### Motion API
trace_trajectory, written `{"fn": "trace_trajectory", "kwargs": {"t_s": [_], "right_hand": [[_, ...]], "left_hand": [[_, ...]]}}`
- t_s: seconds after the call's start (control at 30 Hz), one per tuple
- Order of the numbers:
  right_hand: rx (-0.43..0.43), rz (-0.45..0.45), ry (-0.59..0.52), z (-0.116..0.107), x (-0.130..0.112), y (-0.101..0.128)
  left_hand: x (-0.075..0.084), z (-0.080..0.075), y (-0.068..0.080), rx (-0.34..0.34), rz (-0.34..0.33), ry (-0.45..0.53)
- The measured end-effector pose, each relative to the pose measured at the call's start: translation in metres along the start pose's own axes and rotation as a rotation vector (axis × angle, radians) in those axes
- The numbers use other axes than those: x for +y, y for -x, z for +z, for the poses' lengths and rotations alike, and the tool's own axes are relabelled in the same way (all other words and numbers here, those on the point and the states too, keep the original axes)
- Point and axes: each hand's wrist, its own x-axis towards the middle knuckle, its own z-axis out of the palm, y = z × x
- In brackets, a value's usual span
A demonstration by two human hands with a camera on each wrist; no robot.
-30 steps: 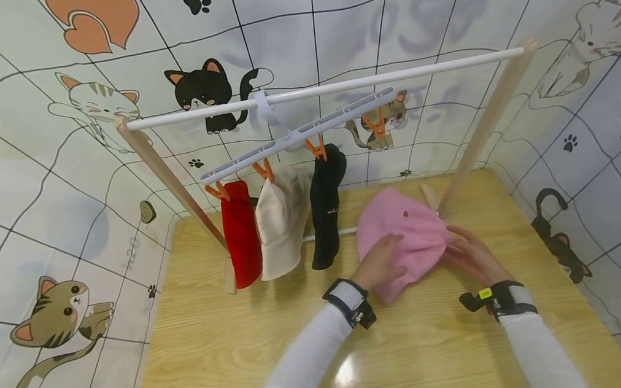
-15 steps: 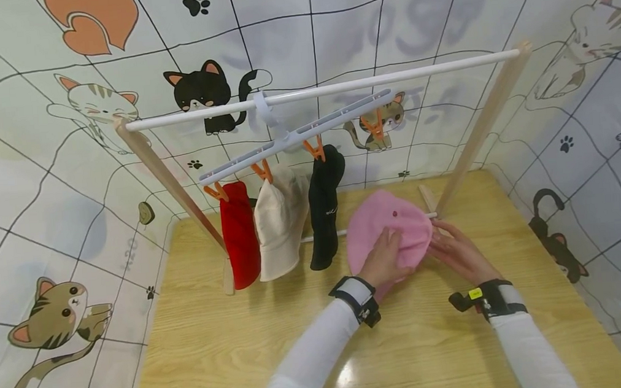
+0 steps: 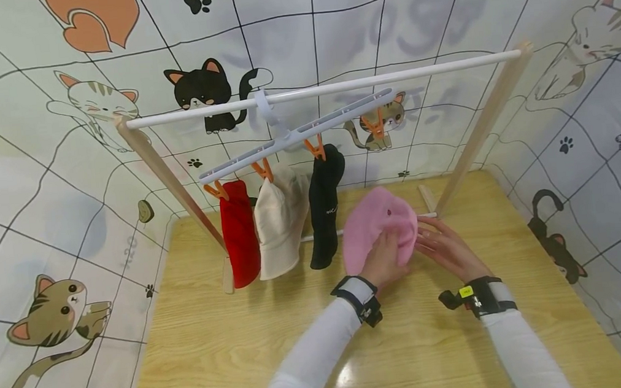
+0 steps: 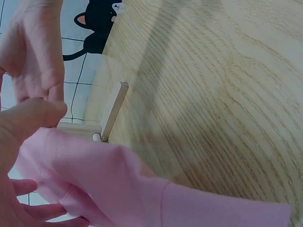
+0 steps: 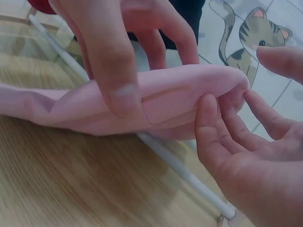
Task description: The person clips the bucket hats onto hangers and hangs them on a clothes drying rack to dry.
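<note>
Pink hat (image 3: 378,226) sat lifted just above the wooden table (image 3: 235,348), below the clip hanger (image 3: 294,137) carrying red, cream and black hats. Left hand (image 3: 382,263) pinched its folded edge between thumb and fingers; right hand (image 3: 444,245) touched it with loosely spread fingers

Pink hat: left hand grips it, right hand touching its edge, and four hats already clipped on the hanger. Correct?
Not quite. The head view shows three clipped on the hanger: red, cream and black. The left hand grips the pink hat; the right hand touches its edge.
</note>
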Motion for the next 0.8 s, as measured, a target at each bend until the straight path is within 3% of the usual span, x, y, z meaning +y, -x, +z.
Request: {"fn": "trace_trajectory", "kwargs": {"t_s": [0.33, 0.53, 0.8], "right_hand": [[-0.112, -0.057, -0.080, 0.018, 0.003, -0.015], [-0.127, -0.031, -0.022, 0.025, 0.000, -0.019], [-0.181, -0.038, -0.007, 0.028, -0.002, -0.027]], "left_hand": [[-0.003, -0.008, -0.003, 0.064, -0.037, 0.008], [-0.006, -0.013, -0.003, 0.079, -0.020, 0.000], [-0.011, -0.025, -0.002, 0.088, -0.025, 0.059]]}}
